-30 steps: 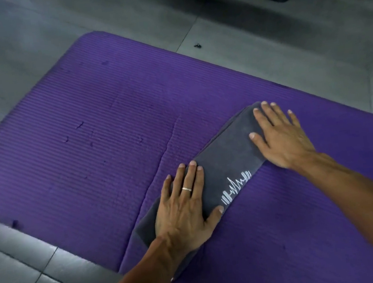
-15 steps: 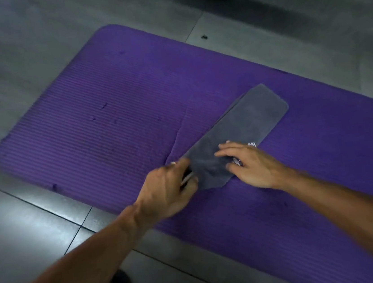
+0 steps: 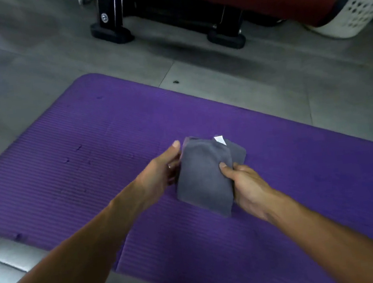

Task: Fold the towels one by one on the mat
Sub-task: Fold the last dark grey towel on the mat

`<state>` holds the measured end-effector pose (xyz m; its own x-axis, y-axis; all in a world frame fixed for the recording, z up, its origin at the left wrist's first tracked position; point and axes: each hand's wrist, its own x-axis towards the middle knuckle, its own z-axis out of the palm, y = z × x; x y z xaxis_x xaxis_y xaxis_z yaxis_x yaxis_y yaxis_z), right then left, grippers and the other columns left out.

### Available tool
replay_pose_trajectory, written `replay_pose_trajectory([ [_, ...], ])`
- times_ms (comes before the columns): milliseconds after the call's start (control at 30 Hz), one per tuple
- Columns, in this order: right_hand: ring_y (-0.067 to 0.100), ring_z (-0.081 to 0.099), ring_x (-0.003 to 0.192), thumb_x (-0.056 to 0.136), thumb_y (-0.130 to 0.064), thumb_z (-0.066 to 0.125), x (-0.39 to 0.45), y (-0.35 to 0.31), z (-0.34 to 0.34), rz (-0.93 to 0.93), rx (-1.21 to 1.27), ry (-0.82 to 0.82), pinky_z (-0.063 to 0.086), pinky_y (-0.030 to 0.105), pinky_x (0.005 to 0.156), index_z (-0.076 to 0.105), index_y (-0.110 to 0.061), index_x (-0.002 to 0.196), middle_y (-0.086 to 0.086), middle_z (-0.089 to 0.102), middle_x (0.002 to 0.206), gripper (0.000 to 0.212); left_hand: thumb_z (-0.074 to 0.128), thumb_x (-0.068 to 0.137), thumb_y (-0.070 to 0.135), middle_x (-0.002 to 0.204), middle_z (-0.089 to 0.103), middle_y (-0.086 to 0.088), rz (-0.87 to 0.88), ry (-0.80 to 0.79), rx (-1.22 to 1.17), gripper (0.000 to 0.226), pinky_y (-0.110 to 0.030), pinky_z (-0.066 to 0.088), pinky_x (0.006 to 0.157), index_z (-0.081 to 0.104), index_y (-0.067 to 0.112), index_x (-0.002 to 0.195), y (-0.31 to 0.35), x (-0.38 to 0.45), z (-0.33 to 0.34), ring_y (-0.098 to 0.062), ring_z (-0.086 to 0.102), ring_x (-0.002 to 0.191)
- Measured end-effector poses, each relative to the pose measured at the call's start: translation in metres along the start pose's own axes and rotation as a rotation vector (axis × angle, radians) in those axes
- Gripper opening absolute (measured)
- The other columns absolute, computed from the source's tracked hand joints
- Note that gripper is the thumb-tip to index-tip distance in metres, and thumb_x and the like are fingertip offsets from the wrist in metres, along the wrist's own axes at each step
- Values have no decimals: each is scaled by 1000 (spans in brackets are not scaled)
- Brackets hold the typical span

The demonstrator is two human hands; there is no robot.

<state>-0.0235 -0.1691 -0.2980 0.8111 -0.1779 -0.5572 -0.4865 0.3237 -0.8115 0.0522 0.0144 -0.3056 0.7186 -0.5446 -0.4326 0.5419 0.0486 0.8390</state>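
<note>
I am looking down at my own two bare forearms reaching over a purple ribbed exercise mat (image 3: 90,167) laid on a grey tiled floor (image 3: 20,74). Between my hands is a small grey towel (image 3: 203,179), doubled over into a compact packet above the middle of the mat; I cannot tell whether its lower edge touches the mat. A white care label (image 3: 220,140) pokes out at its far end, where the layers do not line up exactly.

My right hand (image 3: 247,185) grips the packet's right edge, thumb on top and fingers hidden underneath, so the layers stay pinched together and do not spring apart. My left hand (image 3: 161,170) is at the left edge, its thumb stretched along the far corner and a ring showing on one finger; the other fingers are tucked behind the cloth, so I cannot tell how tightly they hold. I judge it is steadying that side to square the fold.

Beyond the mat stand the black feet of a bench (image 3: 112,30) with dark red padding, and a white perforated basket (image 3: 358,0) at the far right.
</note>
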Motion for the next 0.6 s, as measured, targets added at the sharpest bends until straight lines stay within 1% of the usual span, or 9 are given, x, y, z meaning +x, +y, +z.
replay_pose_trajectory([
  [67, 28, 65, 111, 99, -9, 49, 2, 2, -7, 35, 170, -3, 49, 46, 98, 58, -5, 121, 13, 69, 117, 24, 69, 75, 57, 118, 68, -5, 17, -89, 55, 66, -37, 46, 98, 62, 7, 118, -22, 0, 15, -22, 63, 111],
  [100, 29, 64, 112, 98, -6, 49, 3, 2, -10, 30, 212, 7, 50, 46, 98, 57, -4, 123, 15, 68, 119, 26, 77, 70, 49, 117, 70, -4, 19, -71, 97, 65, -38, 47, 100, 63, 12, 121, -31, 1, 21, -20, 64, 112],
  [167, 28, 64, 111, 94, -4, 53, 7, 0, -19, 3, 241, 25, 50, 42, 97, 57, -4, 123, 16, 68, 119, 29, 83, 69, 34, 109, 73, 2, 50, -12, 253, 55, -37, 50, 97, 64, 18, 118, -44, 6, 30, -15, 67, 106],
  [233, 26, 65, 111, 89, -10, 61, 12, -6, -29, 7, 262, -16, 50, 39, 97, 60, -4, 121, 15, 68, 118, 34, 77, 81, 24, 107, 72, 8, 101, -31, 452, 41, -33, 52, 93, 61, 23, 119, -51, 11, 34, -8, 67, 103],
  [300, 26, 66, 109, 82, -17, 69, 21, -14, -39, 1, 262, -22, 51, 39, 96, 64, -4, 118, 15, 70, 114, 38, 73, 84, 32, 110, 69, 12, 107, -64, 588, 42, -32, 52, 93, 56, 29, 122, -53, 17, 35, -3, 64, 104],
  [367, 26, 68, 99, 79, -13, 75, 36, -21, -48, -64, 166, 118, 54, 39, 89, 66, -8, 106, 13, 72, 104, 29, 74, 81, 39, 109, 66, 15, 105, -23, 649, 46, -29, 51, 91, 50, 30, 120, -52, 22, 36, -4, 62, 104],
  [433, 20, 68, 87, 79, -10, 77, 52, -29, -53, -157, -4, 273, 56, 37, 82, 64, -15, 94, 7, 71, 94, 21, 76, 78, 42, 105, 60, 16, 116, 107, 711, 53, -24, 49, 81, 44, 27, 118, -52, 25, 37, -6, 61, 98],
  [500, 14, 67, 81, 81, -12, 76, 70, -36, -57, -223, -96, 367, 57, 33, 78, 63, -20, 95, 2, 69, 93, 20, 76, 77, 42, 103, 55, 15, 158, 248, 760, 60, -21, 43, 75, 40, 25, 122, -55, 23, 41, -8, 58, 95],
  [600, 15, 66, 86, 84, -16, 74, 95, -39, -63, -292, -276, 432, 56, 31, 80, 63, -23, 97, 0, 67, 95, 18, 79, 74, 38, 110, 53, 11, 179, 291, 809, 81, -22, 40, 82, 30, 28, 138, -66, 20, 44, -9, 54, 101],
])
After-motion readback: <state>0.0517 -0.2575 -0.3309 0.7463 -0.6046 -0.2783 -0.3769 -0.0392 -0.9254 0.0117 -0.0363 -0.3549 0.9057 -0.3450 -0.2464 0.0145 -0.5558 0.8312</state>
